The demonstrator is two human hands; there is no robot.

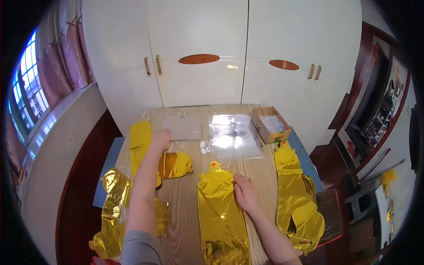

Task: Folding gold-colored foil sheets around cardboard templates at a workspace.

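A flat gold foil balloon point(221, 207) with a red dot on its top tab lies lengthwise in front of me. My right hand point(247, 193) rests at its upper right edge, fingers stretched out and touching the foil. My left hand point(161, 138) reaches far across the table to the left edge of a stack of pale grey sheets point(183, 128). Its fingers are curled in; what they pinch, if anything, is hidden. Under my left forearm lies another gold foil balloon point(140, 141), partly covered by the arm.
More flat gold balloons lie at the table's left point(115, 185) and right point(289, 190). Beyond are clear plastic bags point(234, 137), small white pieces point(205, 149) and an open cardboard box point(270, 126) holding white packets. White cabinets point(198, 26) stand behind the wooden table point(181, 207).
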